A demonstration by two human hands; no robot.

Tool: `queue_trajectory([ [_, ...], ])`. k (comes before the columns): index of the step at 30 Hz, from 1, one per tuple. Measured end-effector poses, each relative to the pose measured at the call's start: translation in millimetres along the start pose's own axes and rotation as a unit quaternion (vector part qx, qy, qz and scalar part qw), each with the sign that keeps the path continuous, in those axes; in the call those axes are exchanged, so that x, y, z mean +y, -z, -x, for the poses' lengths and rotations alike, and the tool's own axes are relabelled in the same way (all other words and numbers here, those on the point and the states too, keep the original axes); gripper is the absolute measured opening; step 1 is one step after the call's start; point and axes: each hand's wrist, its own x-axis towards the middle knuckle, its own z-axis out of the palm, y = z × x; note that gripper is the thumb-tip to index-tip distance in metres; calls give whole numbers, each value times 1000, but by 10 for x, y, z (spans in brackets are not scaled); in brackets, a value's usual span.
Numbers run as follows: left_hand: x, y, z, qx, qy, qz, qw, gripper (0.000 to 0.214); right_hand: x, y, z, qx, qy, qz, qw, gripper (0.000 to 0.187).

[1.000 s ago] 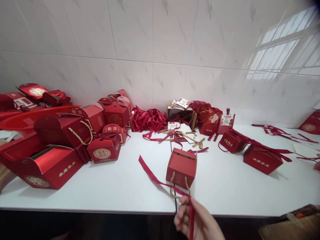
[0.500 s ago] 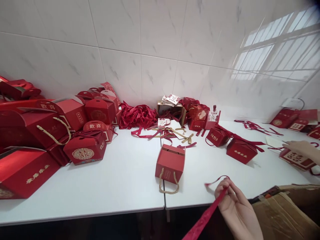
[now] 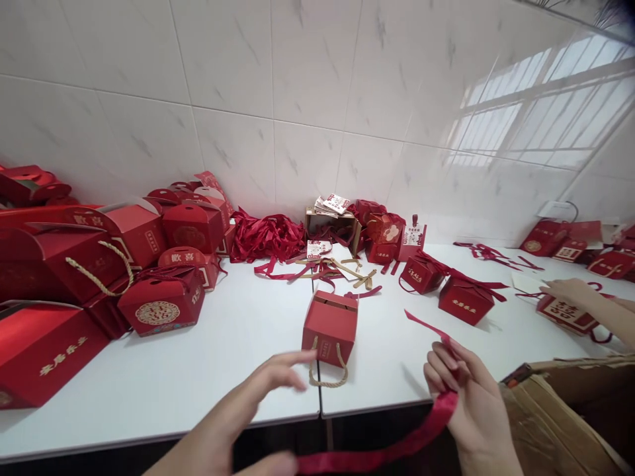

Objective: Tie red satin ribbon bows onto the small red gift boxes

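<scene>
My right hand (image 3: 464, 390) is closed around a dark red ribbon (image 3: 421, 433) at the front edge of the table. One short end of the ribbon sticks up past the fingers; the long part sags to the left, toward the thumb of my left hand (image 3: 258, 403). That hand has its fingers apart and seems to hold nothing; whether its thumb touches the ribbon I cannot tell. Just beyond its fingertips stands a small red gift box (image 3: 330, 324), with a slot on top and a twisted rope handle (image 3: 330, 382) hanging down its front.
Red gift boxes (image 3: 161, 307) crowd the left. A heap of red ribbons (image 3: 268, 235) and a box with cards (image 3: 332, 205) lie by the wall. Two ribbon-tied boxes (image 3: 466, 301) stand right. Another person's hand (image 3: 570, 291) rests on a box; a cardboard carton (image 3: 546, 410) is in front.
My left hand has come into view from below, reaching toward the small box. My right hand has closed more around the ribbon, whose long part now sags leftward. The view has shifted slightly.
</scene>
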Motion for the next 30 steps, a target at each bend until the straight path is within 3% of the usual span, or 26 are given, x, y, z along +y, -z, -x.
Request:
queue_trajectory([
  [2,220,-172,-449,29,-17,-33,999,59,79,-81,46,8,3,19,1000,38],
  [4,286,-425,-842,82,-36,-81,993,66,149,-150,90,14,9,35,999,41],
  [6,216,-668,-1127,122,-34,-131,983,73,194,-199,128,11,17,46,999,41],
  [8,86,-827,-1280,124,-27,-165,978,69,219,-227,158,-1,25,59,998,42],
  [10,-21,-878,-1308,103,-29,-188,976,54,238,-241,180,-10,33,71,997,43],
  [13,-73,-797,-1198,65,-36,-201,977,44,301,-254,212,-27,29,86,996,42],
  [20,-36,-537,-930,-3,-82,-162,983,44,601,-300,322,-75,-46,89,992,37],
  [30,-54,-516,-904,-12,-102,-166,981,44,678,-333,319,-68,-60,50,995,42],
])
